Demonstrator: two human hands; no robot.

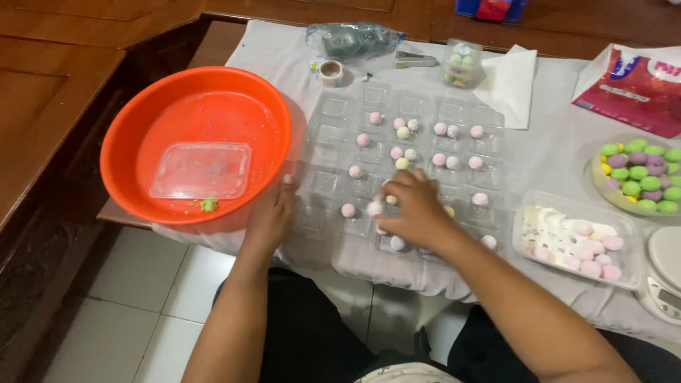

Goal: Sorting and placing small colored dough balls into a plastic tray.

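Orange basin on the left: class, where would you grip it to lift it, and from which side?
Probably grip the orange basin by its broad rolled rim, one hand on each opposite side. It is wide, round and upright, too big for one hand. The near edge by the left hand is free; the clear lid inside lies loose, so keep it level.

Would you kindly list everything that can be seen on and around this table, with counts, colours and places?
Orange basin: one, far left, holding a clear lid.
Clear compartment tray: one, table centre.
Dough balls: about twenty, pink, white and pale yellow, in the tray's compartments.
Clear flat container: one, right, with pink and white balls.
Bowl: one, far right, green, purple and yellow balls.
Kitchen scale: one, white, right edge.
Tape roll: one, top centre.
Small clear box: one, top.
Red and white bag: one, top right.
White cloth: one, covering the table.
Left hand: at the tray's left edge.
Right hand: over the tray's near compartments.
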